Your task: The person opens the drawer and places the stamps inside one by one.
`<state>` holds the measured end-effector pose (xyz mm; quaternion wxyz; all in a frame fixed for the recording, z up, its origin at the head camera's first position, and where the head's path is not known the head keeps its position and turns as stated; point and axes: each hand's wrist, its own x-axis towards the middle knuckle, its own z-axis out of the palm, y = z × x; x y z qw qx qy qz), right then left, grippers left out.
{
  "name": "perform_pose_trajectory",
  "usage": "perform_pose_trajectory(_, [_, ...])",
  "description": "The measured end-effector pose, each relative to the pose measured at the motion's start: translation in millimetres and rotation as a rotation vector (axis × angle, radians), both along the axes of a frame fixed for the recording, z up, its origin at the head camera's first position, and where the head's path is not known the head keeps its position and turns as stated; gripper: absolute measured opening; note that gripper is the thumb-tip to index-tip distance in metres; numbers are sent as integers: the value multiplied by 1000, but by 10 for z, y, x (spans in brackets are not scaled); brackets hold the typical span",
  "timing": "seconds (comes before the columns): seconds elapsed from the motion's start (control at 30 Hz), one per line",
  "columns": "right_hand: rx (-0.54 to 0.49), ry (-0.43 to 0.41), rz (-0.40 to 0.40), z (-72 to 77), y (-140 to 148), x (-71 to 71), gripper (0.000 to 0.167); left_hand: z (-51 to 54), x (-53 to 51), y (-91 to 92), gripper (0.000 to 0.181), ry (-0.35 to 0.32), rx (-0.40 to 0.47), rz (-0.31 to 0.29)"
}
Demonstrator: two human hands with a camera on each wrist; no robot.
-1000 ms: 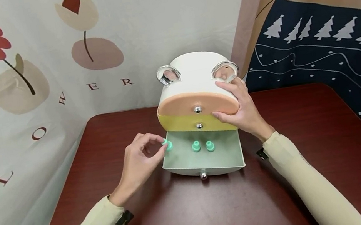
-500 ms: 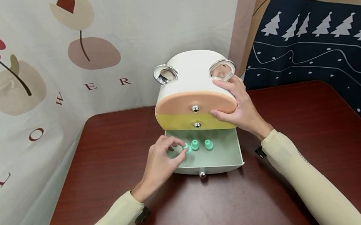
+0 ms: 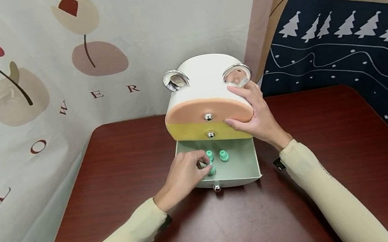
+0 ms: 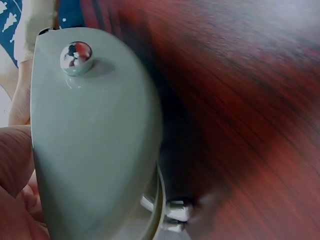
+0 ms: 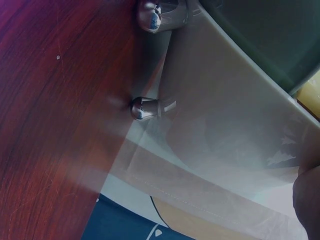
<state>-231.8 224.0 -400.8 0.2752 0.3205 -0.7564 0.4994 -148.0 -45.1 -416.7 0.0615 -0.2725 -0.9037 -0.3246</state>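
My left hand (image 3: 186,174) reaches over the left side of the pulled-out pale green drawer (image 3: 243,168). Between thumb and fingers it pinches a small stepped teal plug-like piece (image 3: 211,170), low over the drawer floor or touching it; I cannot tell which. Two similar pieces, a left one (image 3: 209,154) and a right one (image 3: 224,155), stand upright in the drawer. My right hand (image 3: 262,117) grips the right side of the small white drawer cabinet (image 3: 205,73), thumb on its front. In the left wrist view, the drawer front (image 4: 95,135) hides the held piece.
Above the drawer are a yellow drawer front (image 3: 189,131) and an orange one (image 3: 189,112), both pushed in, with silver knobs. Silver ear shapes (image 3: 175,81) top the cabinet. Its short metal feet (image 5: 145,108) rest on the dark red table (image 3: 261,219). Printed cloths (image 3: 150,27) hang behind.
My left hand has carried its teal piece from the drawer's left edge rightward and toward the front, in front of the left standing piece. My right hand keeps its grip on the cabinet.
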Motion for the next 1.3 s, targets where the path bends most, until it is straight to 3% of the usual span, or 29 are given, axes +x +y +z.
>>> perform_pose_trajectory(0.27, [-17,-11,-2,8,-81,-9,82,37,-38,69,25,-5,-88,6])
perform_pose_trajectory(0.5, [-12,-8,-15,17,-106,0,81,36,-54,111,23,1,-122,-9])
perform_pose_trajectory(0.63, [7,15,-15,25,-66,0,83,11,-26,110,19,31,-127,11])
perform_pose_trajectory(0.87, [7,54,11,29,-21,-18,82,7,176,49,18,137,-2,74])
perform_pose_trajectory(1.17, [-7,28,-24,67,-49,35,82,-6,514,7,19,313,129,146])
perform_pose_trajectory(1.23, [-11,19,-24,79,-59,54,81,-38,594,9,20,309,178,167])
perform_pose_trajectory(1.3, [-9,10,-18,83,-51,49,81,-85,674,19,19,254,253,182])
